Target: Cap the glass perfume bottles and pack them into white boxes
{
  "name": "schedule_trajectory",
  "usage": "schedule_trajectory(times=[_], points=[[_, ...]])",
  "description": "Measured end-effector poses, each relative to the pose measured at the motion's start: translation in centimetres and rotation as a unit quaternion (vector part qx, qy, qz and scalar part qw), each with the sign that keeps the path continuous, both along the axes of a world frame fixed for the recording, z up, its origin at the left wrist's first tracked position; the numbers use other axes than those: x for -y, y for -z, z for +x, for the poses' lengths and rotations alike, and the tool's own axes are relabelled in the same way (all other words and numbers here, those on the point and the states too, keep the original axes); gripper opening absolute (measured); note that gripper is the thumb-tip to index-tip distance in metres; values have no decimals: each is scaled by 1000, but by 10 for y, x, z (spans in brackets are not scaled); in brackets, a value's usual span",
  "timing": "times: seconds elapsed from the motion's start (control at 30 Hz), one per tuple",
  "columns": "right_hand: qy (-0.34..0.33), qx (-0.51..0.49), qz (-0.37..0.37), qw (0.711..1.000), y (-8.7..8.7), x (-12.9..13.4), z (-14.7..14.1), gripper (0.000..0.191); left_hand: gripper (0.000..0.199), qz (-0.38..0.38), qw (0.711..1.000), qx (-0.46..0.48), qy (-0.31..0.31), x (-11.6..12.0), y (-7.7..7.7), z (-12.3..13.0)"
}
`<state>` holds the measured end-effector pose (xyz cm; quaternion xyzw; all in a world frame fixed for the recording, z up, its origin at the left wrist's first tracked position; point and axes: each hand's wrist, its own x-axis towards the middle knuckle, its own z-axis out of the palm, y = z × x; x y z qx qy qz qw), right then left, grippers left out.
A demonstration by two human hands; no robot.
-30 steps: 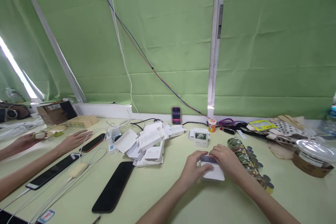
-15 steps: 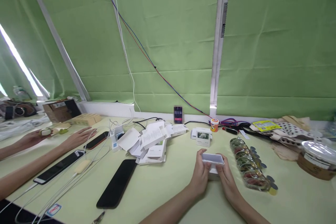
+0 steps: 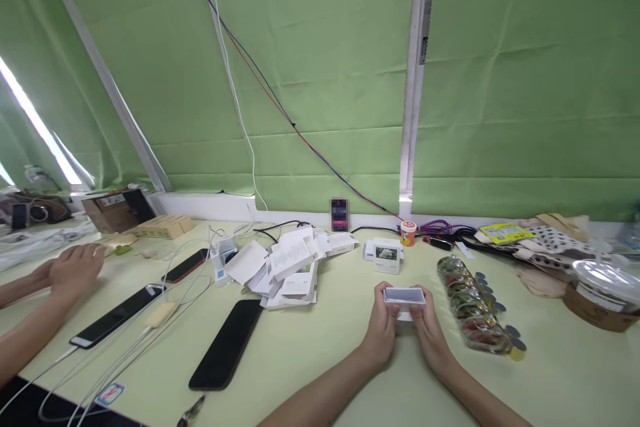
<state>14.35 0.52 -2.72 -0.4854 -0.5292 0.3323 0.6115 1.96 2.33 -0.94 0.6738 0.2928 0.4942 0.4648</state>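
A small white box (image 3: 404, 296), its top side open, is held just above the table between both of my hands. My left hand (image 3: 381, 327) grips its left side, thumb on the near face. Round the right side closes my right hand (image 3: 431, 330), its thumb also on the front. The box's inside looks pale grey; its underside is hidden. Beyond it stands a white box with a flower picture (image 3: 387, 257). To the right lies a clear-wrapped row of red and green round items (image 3: 470, 307), with several coin-like discs (image 3: 514, 340) beside it.
A pile of flattened white boxes (image 3: 293, 263) and a black phone (image 3: 226, 345) lie left of my hands. Charging cables (image 3: 133, 363) run across the left side, where a co-worker's hands (image 3: 75, 270) rest. A lidded tub (image 3: 603, 293) stands far right.
The box in my hands has tipped slightly, its opening now showing less depth. The co-worker's hands have come together, letting go of a small round item on the table.
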Motion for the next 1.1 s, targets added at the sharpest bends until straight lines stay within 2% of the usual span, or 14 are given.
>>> schedule_trajectory(times=[0.2, 0.3, 0.4, 0.47, 0.53, 0.6, 0.67, 0.7, 0.77, 0.83, 0.9, 0.93, 1.0, 1.1], points=[[5, 32, 10, 999, -6, 3, 0, 63, 59, -10, 1000, 8, 6, 0, -9, -7], [22, 55, 28, 998, -12, 13, 4, 70, 75, 2, 1000, 27, -4, -1, -13, -12], [56, 119, 65, 989, -18, 29, 15, 67, 91, 35, 999, 18, -16, -5, -15, -16], [103, 169, 105, 975, -22, 42, 27, 60, 93, 58, 998, 20, -24, -6, -14, -21], [179, 219, 129, 950, -24, 54, 47, 52, 86, 95, 993, 30, -55, -5, -11, -28], [267, 260, 165, 913, -26, 62, 71, 41, 76, 176, 978, 25, -105, 0, -7, -36], [309, 323, 183, 876, -24, 65, 98, 41, 68, 302, 945, -8, -123, 9, -3, -41], [318, 361, 178, 858, -21, 65, 111, 45, 63, 367, 924, -34, -103, 16, -1, -41], [300, 436, 154, 834, -14, 63, 131, 50, 50, 447, 886, -124, -8, 29, 2, -35], [287, 483, 133, 816, -4, 60, 145, 53, 33, 481, 835, -247, 105, 43, 3, -22], [286, 511, 118, 802, 4, 57, 151, 54, 30, 507, 787, -312, 160, 53, 2, -7], [287, 520, 112, 797, 7, 56, 152, 54, 31, 516, 773, -326, 176, 57, 2, 0], [286, 528, 106, 793, 12, 53, 154, 54, 29, 517, 769, -333, 175, 60, 0, 8], [265, 522, 107, 804, 14, 53, 154, 51, 24, 469, 813, -316, 137, 60, -3, 8]])
